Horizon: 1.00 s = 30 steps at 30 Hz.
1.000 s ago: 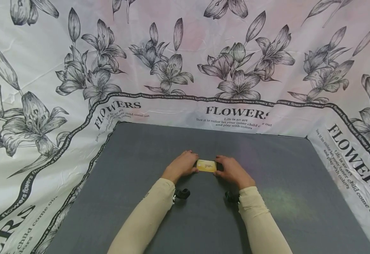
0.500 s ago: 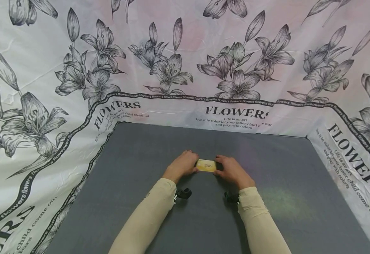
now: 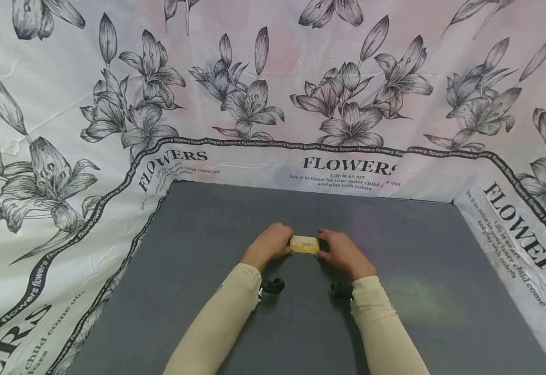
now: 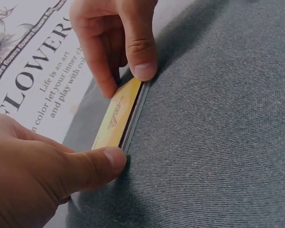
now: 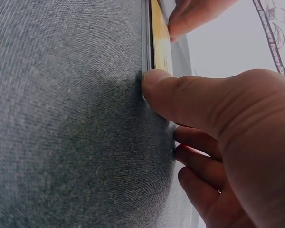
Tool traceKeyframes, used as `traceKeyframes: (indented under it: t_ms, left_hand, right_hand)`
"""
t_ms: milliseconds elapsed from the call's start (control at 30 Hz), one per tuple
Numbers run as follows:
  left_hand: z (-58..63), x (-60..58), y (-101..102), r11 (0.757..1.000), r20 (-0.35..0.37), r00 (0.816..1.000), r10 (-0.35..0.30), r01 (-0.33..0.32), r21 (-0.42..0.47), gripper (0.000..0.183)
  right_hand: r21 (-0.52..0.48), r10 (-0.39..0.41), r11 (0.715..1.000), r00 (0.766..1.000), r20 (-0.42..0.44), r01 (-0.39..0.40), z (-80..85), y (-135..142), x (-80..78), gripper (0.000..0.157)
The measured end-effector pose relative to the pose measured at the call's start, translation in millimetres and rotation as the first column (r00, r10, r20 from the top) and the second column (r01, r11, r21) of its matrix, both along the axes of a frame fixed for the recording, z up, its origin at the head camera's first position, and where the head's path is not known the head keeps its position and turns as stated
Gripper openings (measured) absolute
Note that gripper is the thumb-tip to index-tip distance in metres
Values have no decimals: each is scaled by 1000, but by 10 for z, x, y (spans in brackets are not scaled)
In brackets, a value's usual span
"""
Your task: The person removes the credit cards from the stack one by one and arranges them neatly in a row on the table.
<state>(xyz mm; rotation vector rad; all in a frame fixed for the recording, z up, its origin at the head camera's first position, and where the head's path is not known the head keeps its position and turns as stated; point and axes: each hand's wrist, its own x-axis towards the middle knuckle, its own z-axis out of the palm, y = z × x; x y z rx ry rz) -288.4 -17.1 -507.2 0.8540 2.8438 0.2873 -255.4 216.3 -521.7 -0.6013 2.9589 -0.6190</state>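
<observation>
A small stack of cards (image 3: pixel 305 245) lies flat on the grey table, its top card yellow with faint printing. From the left wrist view, the stack (image 4: pixel 118 114) shows several thin layers along its near edge, some dark and some pale. My left hand (image 3: pixel 269 246) pinches the left end, the thumb on the near corner. At the right end my right hand (image 3: pixel 345 253) grips in the same way. The right wrist view shows the right thumb (image 5: pixel 180 92) against the near corner; the other fingers curl at the far side, and this end is mostly covered.
Grey cloth covers the table (image 3: pixel 198 323). A white sheet (image 3: pixel 254 161) with black flower drawings and lettering rises behind it and along both sides. Black straps (image 3: pixel 272 285) stick out at both wrists, below the beige sleeves (image 3: pixel 219 317).
The left wrist and forearm have shifted very slightly to the right. Both hands keep their hold on the stack of cards, which stays in about the same place.
</observation>
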Motion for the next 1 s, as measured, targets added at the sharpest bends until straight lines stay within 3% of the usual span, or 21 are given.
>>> traceKeyframes:
  t_ms: [167, 467, 733, 1000]
  left_hand:
    - [29, -2, -29, 999, 16, 1000, 6, -7, 33, 29]
    - [169, -34, -87, 997, -22, 1000, -3, 5, 78, 32]
    - [349, 15, -173, 997, -25, 1000, 7, -5, 79, 40]
    - [481, 79, -288, 995, -17, 999, 28, -26, 99, 40]
  right_hand:
    - [-33, -12, 999, 1000, -7, 12, 29, -9, 21, 53]
    - [-84, -26, 996, 999, -47, 22, 160, -40, 28, 49]
    - [-83, -14, 997, 996, -93, 6, 295, -113, 57, 44]
    - [-81, -4, 997, 997, -76, -2, 445, -238, 126, 45]
